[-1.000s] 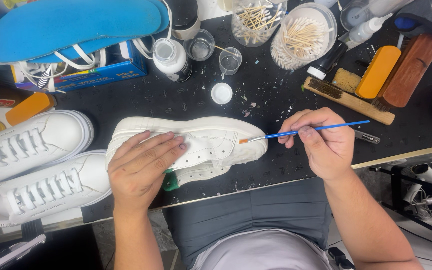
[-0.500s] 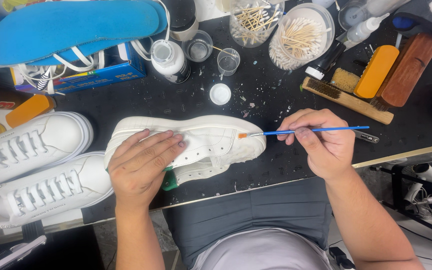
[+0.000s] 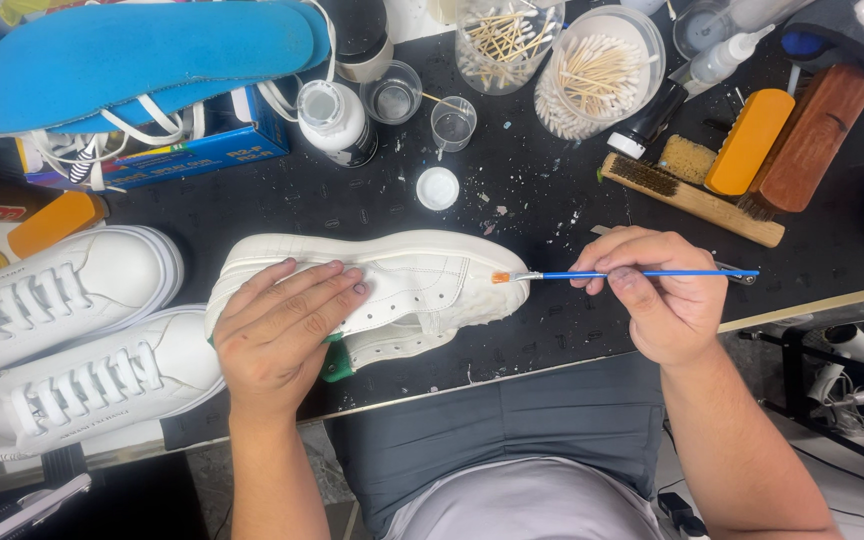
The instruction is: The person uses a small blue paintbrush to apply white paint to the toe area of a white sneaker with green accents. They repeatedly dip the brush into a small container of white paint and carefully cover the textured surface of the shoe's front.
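Since the earlier frames the brush tip has shifted slightly, now resting at the toe end of the shoe; left hand has stayed flat on the upper.

Left hand (image 3: 287, 325): palm down, fingers spread and pressing on the white sneaker (image 3: 402, 290), which lies on its side on the black work mat (image 3: 532, 200), sole edge toward 12 o'clock, toe toward 3 o'clock. Hand not closed around anything; it pins the shoe.

Right hand (image 3: 657, 295): fingers pinched together on the blue-handled paintbrush (image 3: 642, 274), held level. Orange-tipped bristle end points to 9 o'clock and touches the sneaker's toe.

Surroundings: pair of laced white sneakers (image 3: 62, 340) at 9 o'clock of the held shoe, just beside it. Blue insole (image 3: 142, 50) at 11 o'clock, on top of a blue box (image 3: 202, 155). Small white cap (image 3: 438, 188) at 12 o'clock, near the sole. Jar of cotton swabs (image 3: 597, 75) at 1 o'clock. Wooden brushes (image 3: 692, 195) and orange sponge block (image 3: 749, 140) at 2 o'clock of the right hand.
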